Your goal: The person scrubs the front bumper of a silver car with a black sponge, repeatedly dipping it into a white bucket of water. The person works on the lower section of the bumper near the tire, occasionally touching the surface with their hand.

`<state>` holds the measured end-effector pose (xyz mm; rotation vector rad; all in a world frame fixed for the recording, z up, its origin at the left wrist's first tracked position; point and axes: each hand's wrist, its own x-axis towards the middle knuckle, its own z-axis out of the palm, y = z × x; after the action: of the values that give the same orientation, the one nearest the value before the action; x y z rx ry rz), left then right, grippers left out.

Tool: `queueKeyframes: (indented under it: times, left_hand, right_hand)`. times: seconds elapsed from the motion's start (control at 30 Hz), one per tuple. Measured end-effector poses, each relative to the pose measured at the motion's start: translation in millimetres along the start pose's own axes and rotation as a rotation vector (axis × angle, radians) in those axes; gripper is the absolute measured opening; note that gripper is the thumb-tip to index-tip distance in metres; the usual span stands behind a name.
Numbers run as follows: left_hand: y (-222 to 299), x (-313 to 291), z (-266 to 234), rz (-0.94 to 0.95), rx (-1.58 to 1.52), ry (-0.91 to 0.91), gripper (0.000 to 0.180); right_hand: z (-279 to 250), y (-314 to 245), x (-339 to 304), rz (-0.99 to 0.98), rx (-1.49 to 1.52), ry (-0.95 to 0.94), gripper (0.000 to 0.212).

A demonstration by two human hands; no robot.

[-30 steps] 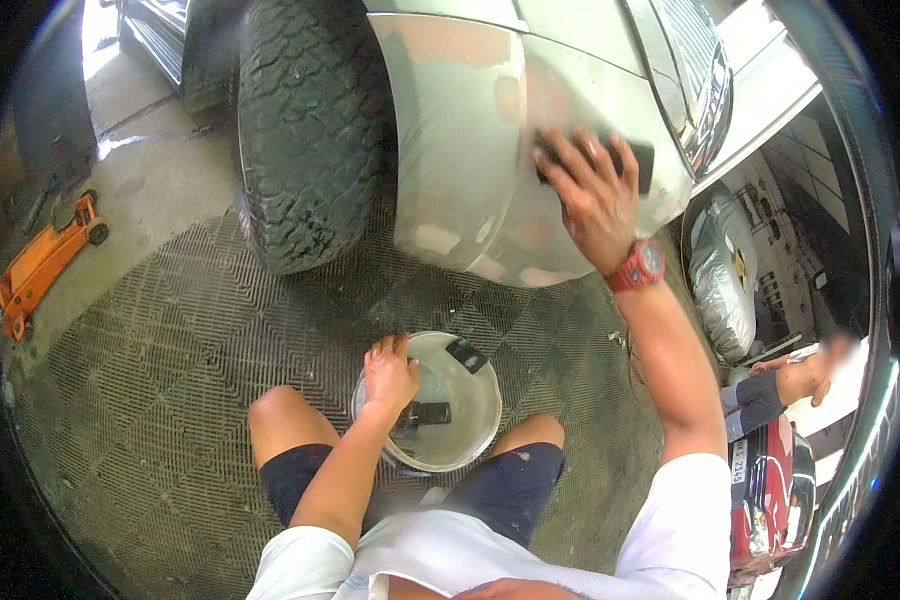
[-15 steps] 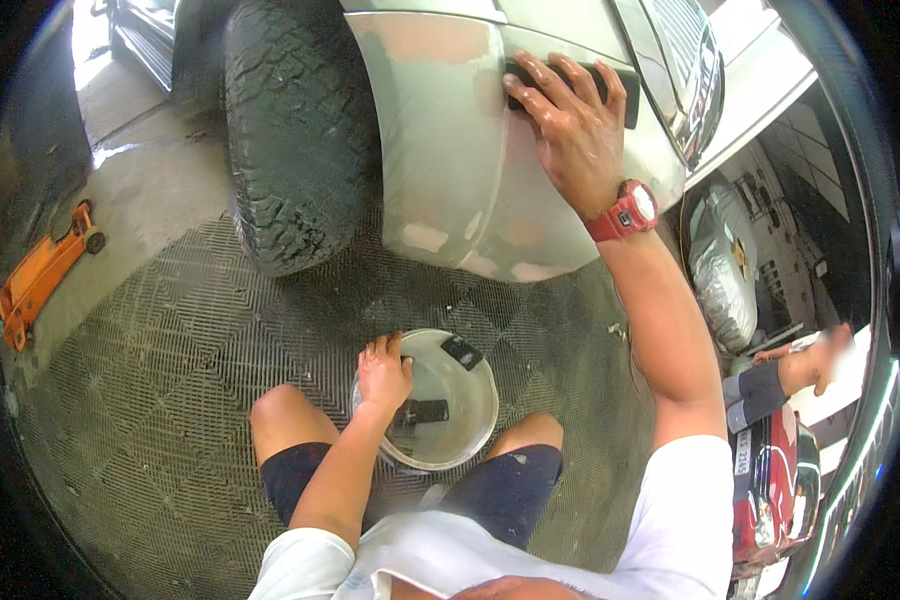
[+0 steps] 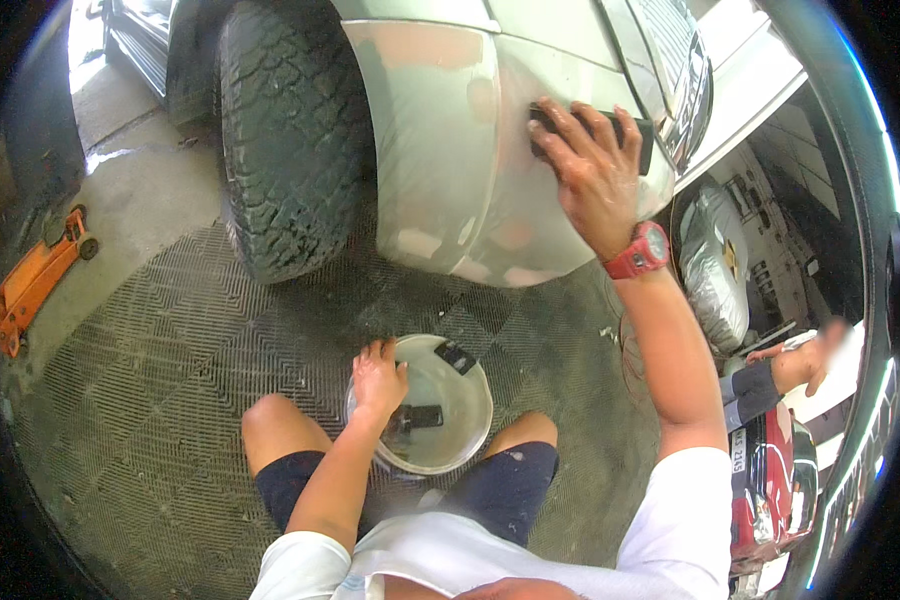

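My right hand [image 3: 600,185] presses a flat black sanding block [image 3: 647,148] against the corner of a pale grey-green car bumper [image 3: 530,190], its fingers curled over the block. Patches of pinkish filler show on the bodywork. Between my knees stands a white bucket [image 3: 487,405] of cloudy water, and my left hand [image 3: 378,382] grips its far left rim. A dark rectangular piece [image 3: 425,416] lies in the bucket. Another small black pad [image 3: 455,357] rests at the bucket's far right rim.
A large treaded tyre [image 3: 295,150] stands left of the bumper. An orange floor jack [image 3: 40,280] sits at the far left. Ribbed matting [image 3: 160,400] covers the floor. To the right are a silver-covered bundle [image 3: 715,265], another person [image 3: 770,380] and a red car [image 3: 765,490].
My right hand has slid the sanding block a little right and down along the bumper. The left hand keeps its place on the bucket; the view has shifted slightly.
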<state>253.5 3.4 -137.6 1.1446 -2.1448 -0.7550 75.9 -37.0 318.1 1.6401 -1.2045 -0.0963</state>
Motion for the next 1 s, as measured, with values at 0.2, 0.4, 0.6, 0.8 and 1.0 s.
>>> queueKeyframes:
  times: [0.2, 0.4, 0.6, 0.8, 1.0]
  left_hand:
    - [-6.5, 0.9, -0.2, 0.018, 0.005, 0.015, 0.065]
    - [6.2, 1.3, -8.1, -0.022, -0.002, -0.044, 0.062]
    - [-6.4, 6.2, -9.6, 0.003, 0.007, 0.029, 0.061]
    - [-1.0, -0.2, 0.9, 0.016, -0.001, 0.003, 0.065]
    - [-2.1, 1.3, -8.4, -0.023, 0.002, -0.02, 0.065]
  right_hand:
    - [10.8, 0.6, 52.4, -0.063, 0.059, 0.123, 0.045]
    - [-2.5, 14.0, 18.4, 0.005, 0.046, 0.066, 0.052]
    - [4.0, 15.3, 35.0, 0.006, 0.097, 0.124, 0.05]
    - [3.1, 9.9, 50.1, 0.001, 0.011, 0.086, 0.049]
    - [5.6, 0.9, 2.1, -0.074, 0.045, -0.02, 0.053]
